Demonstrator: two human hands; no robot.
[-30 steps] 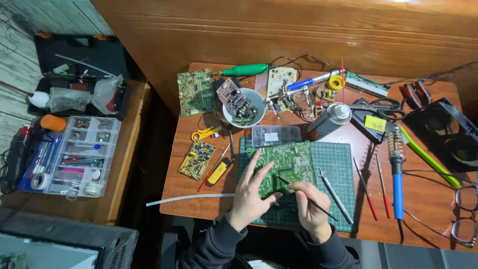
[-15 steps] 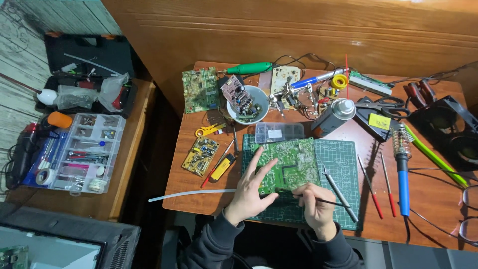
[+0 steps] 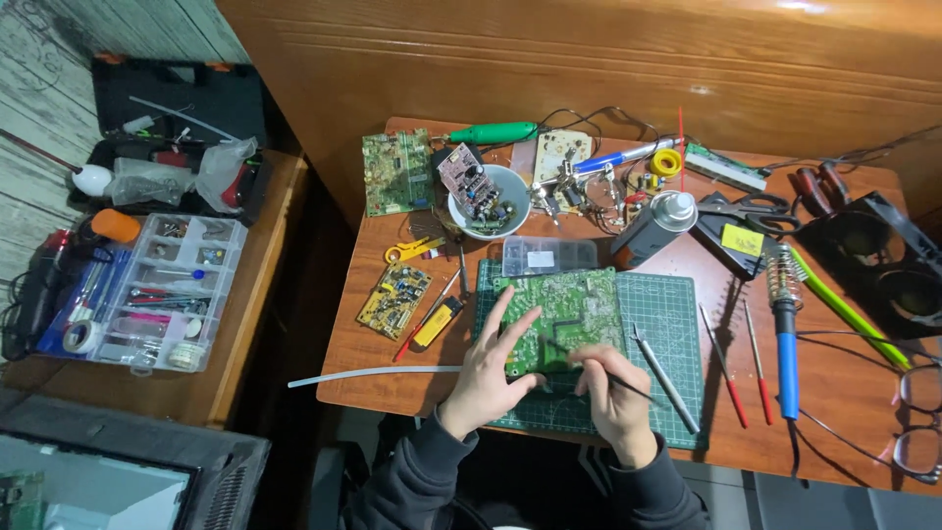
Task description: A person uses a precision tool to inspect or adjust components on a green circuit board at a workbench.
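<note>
On a wooden desk (image 3: 412,383), a green circuit board (image 3: 564,309) lies on a dark green cutting mat (image 3: 672,314). The left hand (image 3: 491,368) presses flat on the board's near left corner, fingers spread. The right hand (image 3: 613,388) pinches a thin dark probe (image 3: 599,373) whose tip touches the board. A blue-handled soldering iron (image 3: 785,344) lies to the right, a white bowl (image 3: 500,201) of parts at the far side.

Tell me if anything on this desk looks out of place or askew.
A long white strip juts past the table's left front edge. A small circuit board stands tilted in the white bowl. The left hand lies flat on the green board, which sits slightly askew on the cutting mat.
</note>
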